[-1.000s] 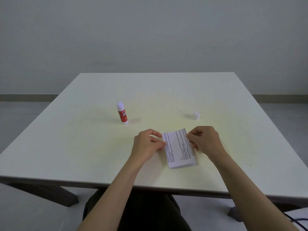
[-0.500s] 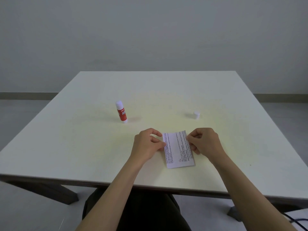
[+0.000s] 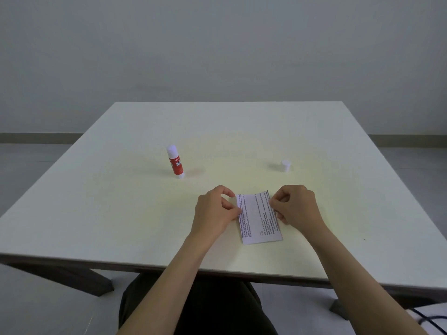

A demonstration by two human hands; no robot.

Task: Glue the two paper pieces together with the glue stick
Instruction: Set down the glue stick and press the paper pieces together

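Note:
A small printed paper (image 3: 258, 217) lies flat on the white table (image 3: 121, 213), near its front edge. I cannot tell whether a second piece lies under it. My left hand (image 3: 215, 211) pinches the paper's left edge between thumb and fingers. My right hand (image 3: 296, 207) pinches its right edge the same way. A red and white glue stick (image 3: 175, 162) stands upright to the far left of my hands, with its white top bare. Its white cap (image 3: 286, 166) sits apart on the table, beyond my right hand.
The table's front edge (image 3: 217, 270) runs just above my lap. A black cable (image 3: 433, 319) lies on the floor at the lower right. A grey wall stands behind the table.
Both hands and the paper have stayed nearly in place; the paper has settled flatter on the table, with its far edge a little lower than before.

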